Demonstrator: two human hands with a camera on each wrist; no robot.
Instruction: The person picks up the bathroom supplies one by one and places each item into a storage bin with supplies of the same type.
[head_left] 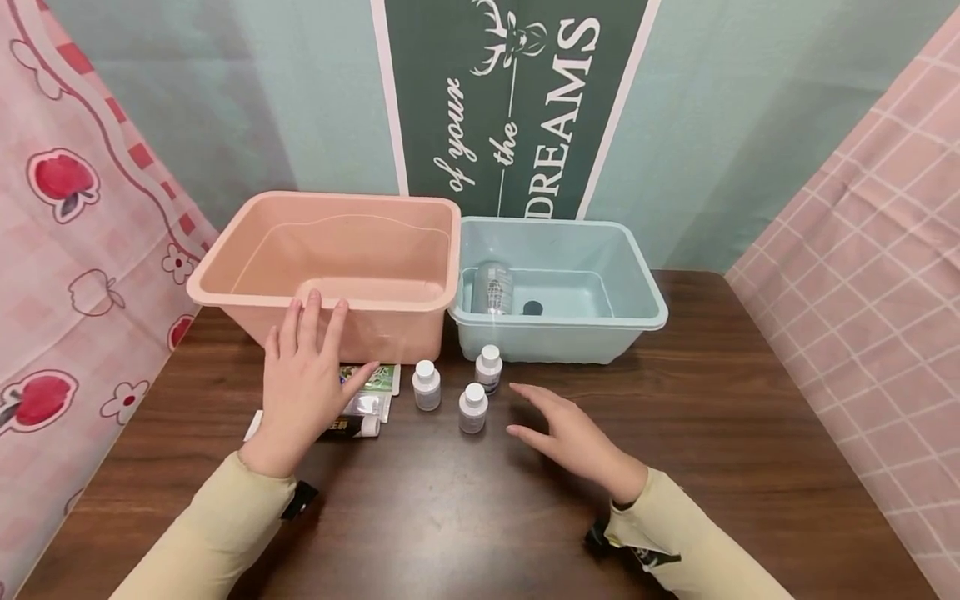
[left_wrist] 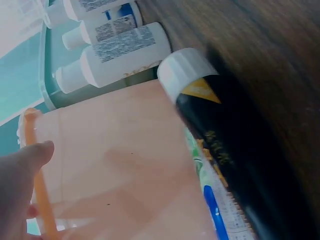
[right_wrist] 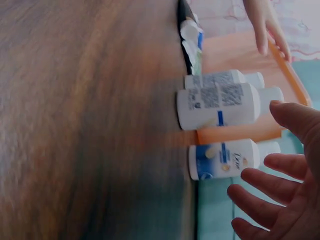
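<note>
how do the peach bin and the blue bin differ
Colour: the peach bin is pinkish orange, the blue bin pale blue.
Size: the peach bin looks larger than the blue bin.
Contents: the blue bin holds a clear bottle, while nothing shows inside the peach bin.
Hands: the left hand is at the peach bin's front rim; neither hand is at the blue bin's.
Both are open-topped, side by side on the table.

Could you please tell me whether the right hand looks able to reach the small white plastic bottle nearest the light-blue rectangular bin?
Probably yes: the right hand is close beside that small white bottle, with nothing visible between them.
</note>
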